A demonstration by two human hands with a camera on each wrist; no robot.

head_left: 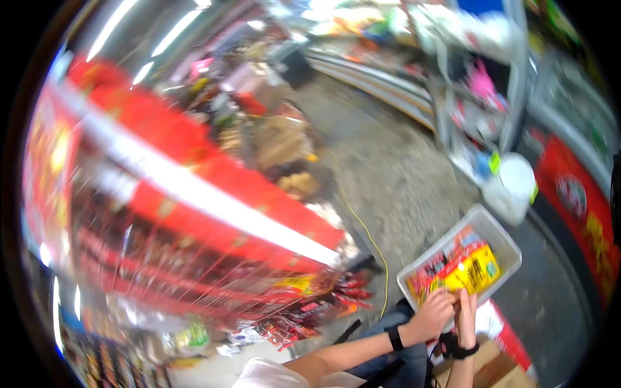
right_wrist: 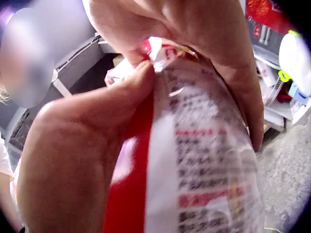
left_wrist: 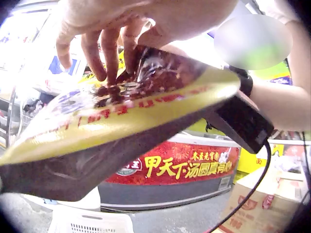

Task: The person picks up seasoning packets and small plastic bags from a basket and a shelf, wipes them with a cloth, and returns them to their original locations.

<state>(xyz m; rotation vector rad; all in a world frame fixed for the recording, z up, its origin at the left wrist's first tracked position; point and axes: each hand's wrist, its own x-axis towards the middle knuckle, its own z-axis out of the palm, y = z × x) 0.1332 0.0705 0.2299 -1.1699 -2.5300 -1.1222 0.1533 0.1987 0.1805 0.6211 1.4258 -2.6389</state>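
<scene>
Both hands are close together over the near rim of a pale plastic bin point(head_left: 506, 242). The left hand point(left_wrist: 121, 29) has its curled fingers at the upper edge of a shiny yellow-and-brown food packet point(left_wrist: 126, 116) with red lettering; its thumb is hidden. My right hand point(right_wrist: 199, 34) grips a red-and-white packet point(right_wrist: 204, 145) covered in small print, its thumb pressed along the top edge. Whether the two wrist views show one packet or two, I cannot tell. In the head view the left hand point(head_left: 435, 317) and right hand point(head_left: 464, 313) nearly meet beside a yellow packet point(head_left: 475, 268).
A white bucket point(head_left: 511, 187) stands beyond the bin, near a freezer with a red panel point(head_left: 572, 200). A cardboard box point(head_left: 482, 368) sits by the right forearm. Red-draped shelving point(head_left: 213, 213) fills the left, and a yellow cord point(head_left: 365, 229) crosses the floor.
</scene>
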